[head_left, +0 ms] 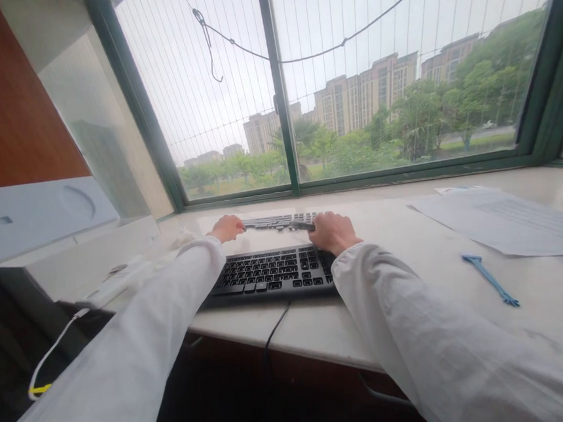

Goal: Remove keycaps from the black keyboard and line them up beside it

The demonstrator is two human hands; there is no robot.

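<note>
A black keyboard point(272, 272) lies on the pale marble sill point(415, 271) in front of me, its cable dropping over the front edge. Behind it, a second, thinner grey keyboard point(278, 222) is held just above the sill. My left hand point(226, 228) grips its left end and my right hand point(331, 231) grips its right end. Both arms are in white sleeves. My right hand covers the far right corner of the black keyboard.
Printed paper sheets point(509, 220) lie at the right, with a blue plastic tool point(489, 279) in front of them. A white printer-like device point(30, 216) and a white cable point(52, 349) sit at the left. A large window point(329, 75) stands right behind the sill.
</note>
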